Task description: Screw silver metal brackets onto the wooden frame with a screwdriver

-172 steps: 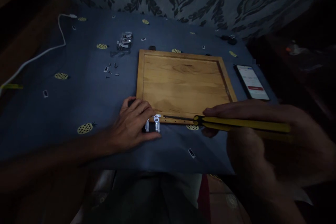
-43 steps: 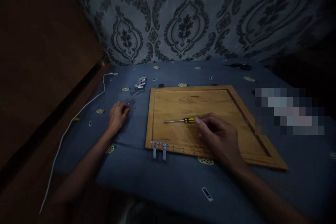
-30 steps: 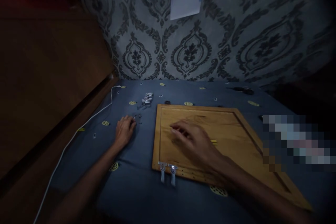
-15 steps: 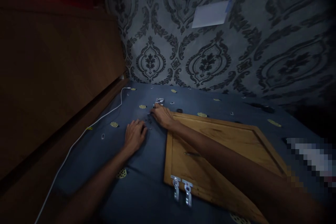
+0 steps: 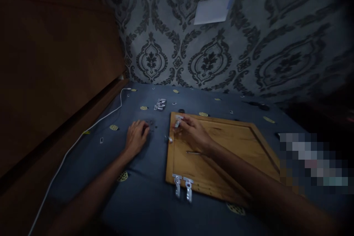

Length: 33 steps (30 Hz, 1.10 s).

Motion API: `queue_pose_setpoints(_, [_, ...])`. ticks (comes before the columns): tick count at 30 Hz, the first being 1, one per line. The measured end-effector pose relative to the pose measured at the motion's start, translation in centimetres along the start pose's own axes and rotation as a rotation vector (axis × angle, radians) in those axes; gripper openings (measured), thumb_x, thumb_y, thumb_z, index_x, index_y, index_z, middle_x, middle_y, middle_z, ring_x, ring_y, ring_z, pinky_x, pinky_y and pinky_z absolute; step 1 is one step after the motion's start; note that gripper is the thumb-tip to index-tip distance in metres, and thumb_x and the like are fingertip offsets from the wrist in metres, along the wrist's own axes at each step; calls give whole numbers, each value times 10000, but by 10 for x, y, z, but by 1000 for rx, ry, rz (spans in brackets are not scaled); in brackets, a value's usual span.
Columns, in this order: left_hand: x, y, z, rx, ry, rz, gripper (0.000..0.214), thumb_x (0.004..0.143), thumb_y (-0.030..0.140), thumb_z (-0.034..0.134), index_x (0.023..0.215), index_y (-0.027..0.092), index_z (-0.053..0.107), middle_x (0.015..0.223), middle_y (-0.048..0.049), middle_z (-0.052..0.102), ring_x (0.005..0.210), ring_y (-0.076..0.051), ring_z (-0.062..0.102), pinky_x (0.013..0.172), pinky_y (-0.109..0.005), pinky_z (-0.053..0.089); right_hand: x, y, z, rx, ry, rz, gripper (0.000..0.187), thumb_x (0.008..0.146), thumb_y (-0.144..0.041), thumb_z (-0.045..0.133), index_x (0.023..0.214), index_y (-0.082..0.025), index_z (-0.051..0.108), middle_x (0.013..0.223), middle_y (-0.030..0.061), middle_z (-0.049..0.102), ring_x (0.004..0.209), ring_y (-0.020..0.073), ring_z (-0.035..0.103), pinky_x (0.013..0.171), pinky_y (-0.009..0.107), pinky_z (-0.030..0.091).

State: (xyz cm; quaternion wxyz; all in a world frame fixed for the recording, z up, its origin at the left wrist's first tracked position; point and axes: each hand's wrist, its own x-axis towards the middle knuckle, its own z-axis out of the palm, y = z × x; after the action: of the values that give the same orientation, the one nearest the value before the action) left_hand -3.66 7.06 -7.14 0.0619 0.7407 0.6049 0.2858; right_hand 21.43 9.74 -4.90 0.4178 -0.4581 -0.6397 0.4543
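We look down at a table in dim light, where a light-brown wooden panel (image 5: pixel 235 136) with a raised border lies flat on a blue tablecloth (image 5: pixel 105 162) printed with pineapples. Our right hand (image 5: pixel 195 131) reaches over the far left corner of the panel, thumb and fingertips pinched together on a small silver metal bracket (image 5: pixel 178 120). Just beside the panel's left edge, below that hand, is a loose bracket (image 5: pixel 169 139); we cannot tell whether it touches the cloth. Our left hand (image 5: pixel 136 137) rests on the cloth to the left of the panel, fingers loosely curled; whether anything is tucked under them, we cannot tell. Near its fingertips, between it and the panel, lie a few small dark screws (image 5: pixel 152 131). At the panel's near left corner, two brackets (image 5: pixel 188 188) sit side by side, their wide ends on the border and their narrow ends jutting past the edge. A screwdriver (image 5: pixel 193 152) lies on the panel, its thin shaft showing, the rest hidden by our right forearm. Beyond the panel's far left corner is a small pile of silver pieces (image 5: pixel 159 104). Well left of the panel runs a white cable (image 5: pixel 103 117), and behind the panel rises a wall (image 5: pixel 177 40) with dark ornate patterns.
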Motion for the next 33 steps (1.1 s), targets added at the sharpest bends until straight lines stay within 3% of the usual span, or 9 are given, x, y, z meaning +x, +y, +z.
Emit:
queue_pose_setpoints(3, [-1, 0, 0, -66, 5, 73, 107, 975, 215, 537, 954, 213, 642, 976, -67, 700, 965, -266, 625, 913, -407, 481, -39, 2, -15, 181, 81, 90, 481, 880, -680, 676, 879, -210, 573, 797, 32, 730, 626, 165, 728, 504, 245, 526])
queue_pose_setpoints(8, [0, 5, -8, -167, -56, 208, 167, 994, 270, 492, 1011, 205, 645, 979, -74, 683, 964, -268, 606, 922, -414, 488, -67, -2, -17, 390, 189, 174, 410, 816, -552, 797, 869, -217, 566, 826, 22, 755, 626, 134, 739, 510, 200, 518])
queue_pose_setpoints(14, [-6, 12, -33, -241, -290, 365, 261, 1041, 305, 467, 1132, 198, 688, 1034, -64, 683, 998, -233, 638, 959, -380, 521, -75, -13, -13, 519, 173, 158, 446, 736, -539, 883, 862, -212, 607, 802, 0, 756, 623, 122, 729, 513, 186, 507])
queue_pose_setpoints(19, [-15, 10, -40, -271, -500, 462, 235, 984, 256, 585, 1183, 231, 709, 1108, -54, 691, 1071, -229, 648, 983, -374, 538, -78, -15, -11, 532, 155, 149, 464, 682, -532, 918, 880, -207, 653, 807, 0, 747, 637, 126, 725, 536, 202, 511])
queue_pose_setpoints(23, [-18, 7, -32, -258, -538, 489, 247, 979, 221, 608, 1199, 228, 720, 1083, -60, 674, 1071, -241, 634, 1044, -420, 508, -76, -13, -8, 505, 144, 131, 416, 676, -481, 927, 865, -196, 690, 793, 3, 730, 653, 130, 714, 556, 217, 507])
queue_pose_setpoints(33, [-11, 2, -23, -284, -560, 456, 172, 1027, 250, 596, 1117, 224, 741, 1008, -51, 677, 995, -220, 635, 929, -356, 526, -60, -8, 3, 418, 91, 110, 383, 695, -488, 908, 863, -184, 748, 783, 22, 737, 649, 139, 682, 578, 250, 524])
